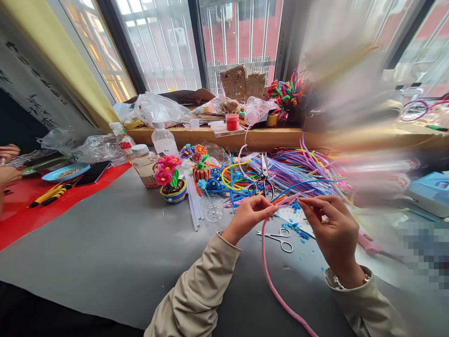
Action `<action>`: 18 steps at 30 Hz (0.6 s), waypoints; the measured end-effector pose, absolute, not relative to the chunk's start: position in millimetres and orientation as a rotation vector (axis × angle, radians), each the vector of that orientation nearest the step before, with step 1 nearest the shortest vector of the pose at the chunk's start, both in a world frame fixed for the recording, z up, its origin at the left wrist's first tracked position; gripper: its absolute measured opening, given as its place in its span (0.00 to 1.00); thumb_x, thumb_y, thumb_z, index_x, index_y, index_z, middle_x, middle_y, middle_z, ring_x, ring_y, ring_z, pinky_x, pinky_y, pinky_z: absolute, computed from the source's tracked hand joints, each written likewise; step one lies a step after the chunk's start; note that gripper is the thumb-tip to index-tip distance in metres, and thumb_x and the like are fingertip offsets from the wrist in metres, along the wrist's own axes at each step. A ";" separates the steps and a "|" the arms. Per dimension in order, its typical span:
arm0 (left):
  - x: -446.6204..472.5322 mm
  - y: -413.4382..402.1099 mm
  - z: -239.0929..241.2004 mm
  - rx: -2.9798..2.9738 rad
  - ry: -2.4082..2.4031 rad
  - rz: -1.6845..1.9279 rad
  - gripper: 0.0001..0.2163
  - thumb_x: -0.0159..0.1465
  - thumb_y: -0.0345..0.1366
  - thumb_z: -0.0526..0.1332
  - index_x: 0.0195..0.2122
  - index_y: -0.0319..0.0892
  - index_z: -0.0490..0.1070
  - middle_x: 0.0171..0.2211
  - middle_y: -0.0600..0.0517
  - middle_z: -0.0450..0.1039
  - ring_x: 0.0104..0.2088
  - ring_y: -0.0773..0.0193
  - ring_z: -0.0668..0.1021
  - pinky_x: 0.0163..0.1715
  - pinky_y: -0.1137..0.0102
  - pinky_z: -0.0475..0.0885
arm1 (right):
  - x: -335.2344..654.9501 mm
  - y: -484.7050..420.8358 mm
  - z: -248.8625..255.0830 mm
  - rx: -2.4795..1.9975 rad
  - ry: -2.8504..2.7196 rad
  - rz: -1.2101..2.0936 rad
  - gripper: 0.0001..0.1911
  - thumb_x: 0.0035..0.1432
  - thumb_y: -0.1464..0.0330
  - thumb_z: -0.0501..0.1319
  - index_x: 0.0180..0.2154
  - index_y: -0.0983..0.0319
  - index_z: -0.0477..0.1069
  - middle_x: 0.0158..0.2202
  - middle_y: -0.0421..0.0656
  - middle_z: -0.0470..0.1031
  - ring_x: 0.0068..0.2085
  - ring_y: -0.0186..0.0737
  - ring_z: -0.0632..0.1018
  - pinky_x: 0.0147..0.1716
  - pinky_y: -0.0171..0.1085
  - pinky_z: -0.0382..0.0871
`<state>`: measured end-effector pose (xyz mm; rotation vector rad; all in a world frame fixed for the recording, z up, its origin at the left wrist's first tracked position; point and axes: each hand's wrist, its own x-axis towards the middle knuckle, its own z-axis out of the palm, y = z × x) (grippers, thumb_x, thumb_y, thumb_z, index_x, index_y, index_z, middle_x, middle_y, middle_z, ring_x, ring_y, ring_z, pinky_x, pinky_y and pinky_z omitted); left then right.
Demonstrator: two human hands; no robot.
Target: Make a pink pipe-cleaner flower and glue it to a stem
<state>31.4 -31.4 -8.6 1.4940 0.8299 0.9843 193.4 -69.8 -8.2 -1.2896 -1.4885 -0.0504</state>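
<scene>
My left hand (249, 216) pinches a fuzzy pink pipe cleaner (267, 274) between thumb and forefinger. Its long tail hangs below and curves over the grey table toward the lower right. A short pink stretch reaches across to my right hand (333, 234), whose thumb and forefinger are closed at its end. Beneath my hands lie small silver scissors (276, 237) and blue fuzz clippings (298, 228). Behind them, black-handled scissors (264, 166) rest among many coloured pipe cleaners (291, 171). To the left stands a potted pipe-cleaner flower (167, 171) in a striped pot.
A clear cup (213, 213) and glue sticks (194, 201) sit left of my hands, with bottles (164, 140) behind. A pink tool (369, 243) and tissue box (430, 192) are at right. Another person's hand (10, 177) is at far left, near yellow-black pliers (52, 194).
</scene>
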 end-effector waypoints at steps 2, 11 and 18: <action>31.4 -31.5 -8.1 1.496 0.833 0.987 0.11 0.50 0.41 0.59 0.22 0.37 0.65 0.20 0.55 0.64 0.22 0.73 0.66 0.25 0.75 0.61 | 193.4 -69.5 -8.4 -1.291 -1.489 -0.054 0.06 0.49 0.66 0.57 0.31 0.60 0.71 0.28 0.41 0.67 0.23 0.31 0.65 0.24 0.35 0.62; 31.8 -32.9 -4.1 1.479 0.826 0.958 0.10 0.50 0.39 0.60 0.23 0.36 0.66 0.20 0.55 0.64 0.22 0.73 0.68 0.25 0.76 0.62 | 193.9 -68.3 -6.9 -1.219 -1.494 -0.107 0.04 0.48 0.70 0.59 0.29 0.62 0.71 0.27 0.40 0.66 0.23 0.29 0.65 0.22 0.33 0.62; 32.1 -33.2 -3.8 1.484 0.822 0.965 0.09 0.50 0.38 0.60 0.23 0.36 0.66 0.20 0.55 0.64 0.22 0.73 0.68 0.25 0.76 0.62 | 193.7 -68.5 -7.6 -1.227 -1.475 -0.083 0.05 0.48 0.70 0.60 0.30 0.62 0.71 0.27 0.40 0.66 0.23 0.29 0.65 0.22 0.33 0.62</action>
